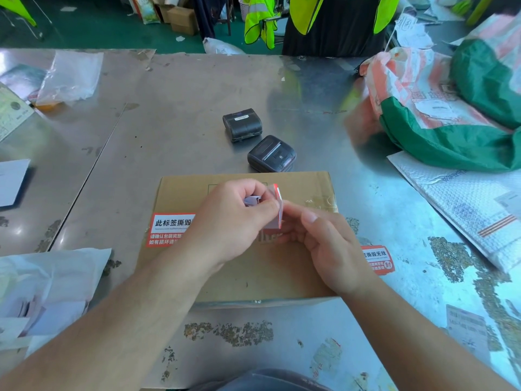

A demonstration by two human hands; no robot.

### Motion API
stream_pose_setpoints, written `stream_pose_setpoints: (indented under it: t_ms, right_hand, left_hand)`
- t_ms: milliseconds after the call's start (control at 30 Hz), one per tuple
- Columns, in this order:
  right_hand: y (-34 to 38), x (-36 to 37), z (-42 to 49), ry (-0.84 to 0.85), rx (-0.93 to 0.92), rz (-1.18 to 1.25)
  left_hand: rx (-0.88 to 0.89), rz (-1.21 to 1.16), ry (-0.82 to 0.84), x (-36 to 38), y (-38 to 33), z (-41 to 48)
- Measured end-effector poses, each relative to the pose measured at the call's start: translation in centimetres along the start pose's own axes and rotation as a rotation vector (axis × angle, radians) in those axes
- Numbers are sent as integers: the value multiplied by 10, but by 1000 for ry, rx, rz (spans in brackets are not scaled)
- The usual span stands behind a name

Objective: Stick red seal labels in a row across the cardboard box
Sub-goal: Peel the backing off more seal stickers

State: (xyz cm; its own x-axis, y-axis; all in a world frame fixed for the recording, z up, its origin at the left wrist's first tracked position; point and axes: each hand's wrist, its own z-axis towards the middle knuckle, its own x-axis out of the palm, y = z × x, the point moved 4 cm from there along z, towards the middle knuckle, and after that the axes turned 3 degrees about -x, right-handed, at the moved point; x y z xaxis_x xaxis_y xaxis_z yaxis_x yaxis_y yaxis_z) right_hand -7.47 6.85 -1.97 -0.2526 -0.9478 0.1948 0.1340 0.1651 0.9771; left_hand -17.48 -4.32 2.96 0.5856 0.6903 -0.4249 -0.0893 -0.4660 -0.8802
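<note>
The cardboard box lies flat on the metal table near the person, with one red seal label already stuck at its left edge and another red label folded over its right edge. Over the middle of the box, the left hand and right hand are both pinched on a fresh label, apparently peeling its backing. Judging by this, the ends are done and the middle remains, though the hands hide that stretch.
</note>
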Motion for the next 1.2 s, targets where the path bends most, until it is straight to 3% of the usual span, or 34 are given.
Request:
stream_pose_setpoints:
  t_ms: [233, 500, 700, 1033, 1200]
  right_hand:
    - [4, -1, -5, -57, -87, -156]
    - [-1, -4, -2, -79, -37, -81]
    - [-1, -3, 12, -42, 193, 285]
    - [-2, -6, 12, -66, 173, 358]
    - [-1, -8, 11, -59, 188, 376]
  left_hand:
    - [-154, -140, 128, -2, -2, 0]
    - [33, 102, -38, -6, -14, -10]
    - [288, 296, -109, -1, -19, -12]
    - [234, 281, -162, 6, -22, -11]
    - [308, 371, -152, 6, -27, -13]
